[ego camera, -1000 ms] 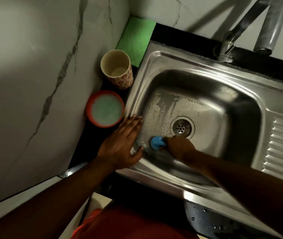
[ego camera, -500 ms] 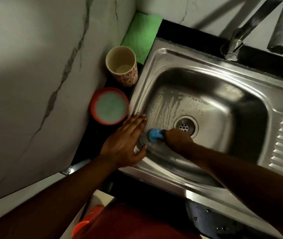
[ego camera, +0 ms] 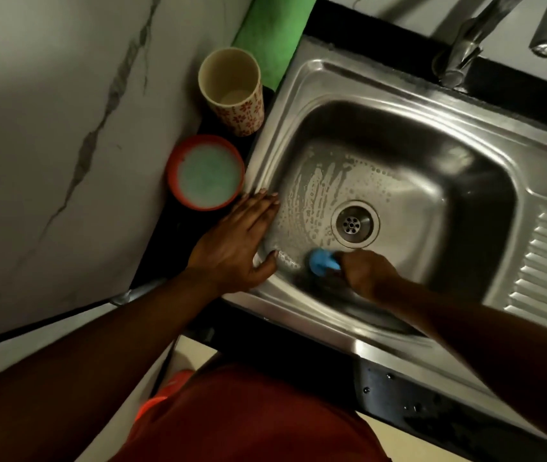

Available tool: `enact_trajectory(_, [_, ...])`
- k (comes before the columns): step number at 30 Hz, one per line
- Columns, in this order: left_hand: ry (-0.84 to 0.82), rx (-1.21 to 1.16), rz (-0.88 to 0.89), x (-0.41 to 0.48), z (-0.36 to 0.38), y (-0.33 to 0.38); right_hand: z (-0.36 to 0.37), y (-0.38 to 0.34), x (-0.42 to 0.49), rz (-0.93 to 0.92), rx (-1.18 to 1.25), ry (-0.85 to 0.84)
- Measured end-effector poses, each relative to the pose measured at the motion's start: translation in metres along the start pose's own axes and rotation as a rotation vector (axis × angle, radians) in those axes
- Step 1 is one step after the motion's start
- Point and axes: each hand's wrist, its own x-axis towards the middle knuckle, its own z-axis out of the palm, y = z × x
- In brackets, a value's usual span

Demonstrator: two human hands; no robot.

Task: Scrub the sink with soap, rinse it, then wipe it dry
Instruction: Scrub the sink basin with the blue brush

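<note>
Steel sink [ego camera: 282, 135], soap stage: I am scrubbing the basin floor just beside the drain [ego camera: 354, 223].

My right hand [ego camera: 367, 273] grips the blue scrubber [ego camera: 322, 260] and presses it to the front of the floor. My fingers are hidden under the knuckles, so I can only judge it a full fist. My left hand [ego camera: 235, 248] lies flat, fingers straight, on the left rim to brace me. Suds [ego camera: 312, 195] cover only the left floor, so I should work overlapping strokes toward the right wall and corners, dipping in the bowl [ego camera: 173, 168] beside the rim when the lather thins.
</note>
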Motion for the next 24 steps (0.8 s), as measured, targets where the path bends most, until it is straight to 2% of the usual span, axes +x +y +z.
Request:
enact_trajectory(3, [0.009, -0.001, 0.002, -0.001, 0.001, 0.000, 0.009, 0.046, -0.036, 0.098, -0.198, -0.040])
enact_trajectory(7, [0.014, -0.003, 0.006, -0.001, 0.000, 0.000, 0.005, 0.008, -0.006, 0.073, -0.031, 0.042])
enact_trajectory(11, [-0.007, 0.008, -0.010, -0.001, -0.001, 0.000, 0.004, -0.044, 0.037, 0.005, -0.063, 0.119])
enact_trajectory(13, [-0.005, 0.003, -0.010, 0.000, -0.001, 0.001, 0.001, -0.028, 0.028, 0.018, -0.040, 0.095])
enact_trajectory(18, [0.015, -0.002, 0.003, 0.000, 0.001, -0.001, 0.000, 0.048, -0.025, 0.205, 0.010, 0.044])
enact_trajectory(20, [0.015, -0.006, 0.006, -0.001, 0.002, -0.001, 0.000, 0.041, -0.015, 0.203, 0.030, 0.068])
enact_trajectory(24, [-0.007, 0.006, 0.000, -0.001, 0.003, -0.003, -0.011, -0.017, 0.044, 0.089, 0.101, 0.129])
